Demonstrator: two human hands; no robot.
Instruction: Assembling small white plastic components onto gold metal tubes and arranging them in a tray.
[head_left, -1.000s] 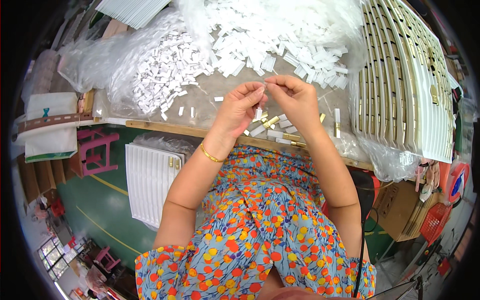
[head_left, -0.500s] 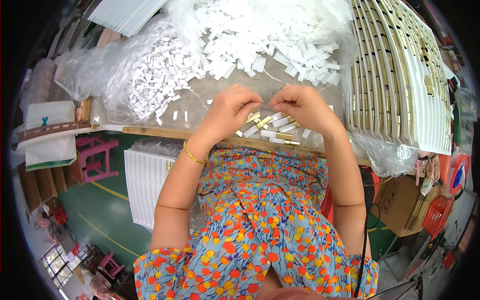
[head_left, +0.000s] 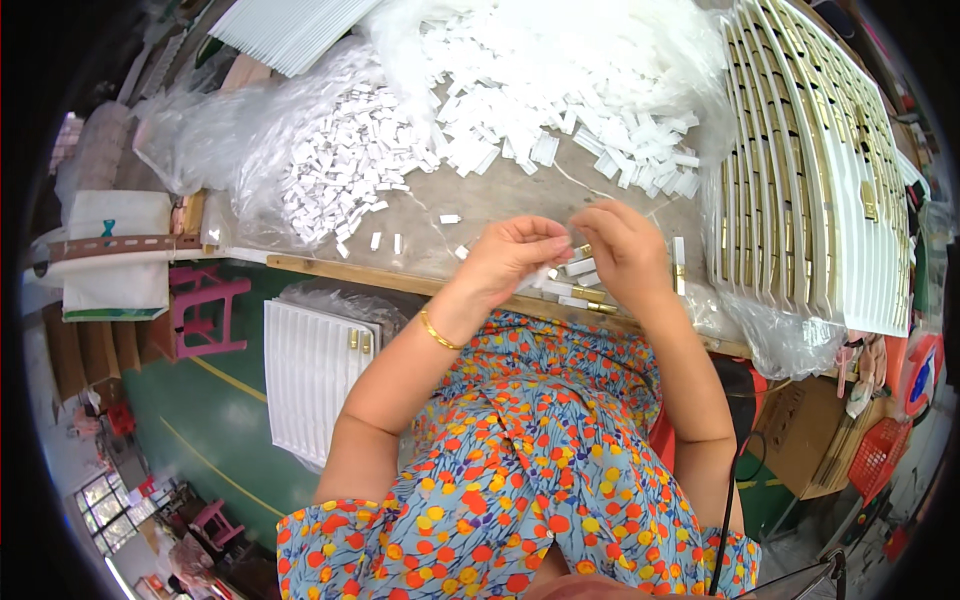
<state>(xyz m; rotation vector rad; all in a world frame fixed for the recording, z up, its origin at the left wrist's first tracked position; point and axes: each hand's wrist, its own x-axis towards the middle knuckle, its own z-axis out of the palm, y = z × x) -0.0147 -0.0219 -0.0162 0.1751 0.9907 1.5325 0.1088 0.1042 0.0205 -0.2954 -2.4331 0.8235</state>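
My left hand [head_left: 515,256], with a gold bangle at the wrist, is closed in a pinch over the near edge of the table. My right hand [head_left: 625,255] is curled just to its right, thumb and fingers pressed together. The fingertips nearly meet; whatever they hold is too small and hidden to make out. Below and between the hands lie several clear tubes with gold ends [head_left: 590,294]. Another gold-and-clear tube [head_left: 680,279] stands out just right of my right hand. A small white piece [head_left: 450,218] lies beyond my left hand.
A heap of small white pieces [head_left: 350,165] and a heap of clear tubes [head_left: 560,120] lie in plastic film. White ridged trays of gold tubes [head_left: 790,190] stand at the right. Left, below the wooden table edge [head_left: 350,280], a ridged tray [head_left: 310,390] holds two gold tubes.
My hands have come closer together and lower, toward the table edge, with the left hand's fingers now more folded. The whole view has shifted slightly, moving the table right and down.
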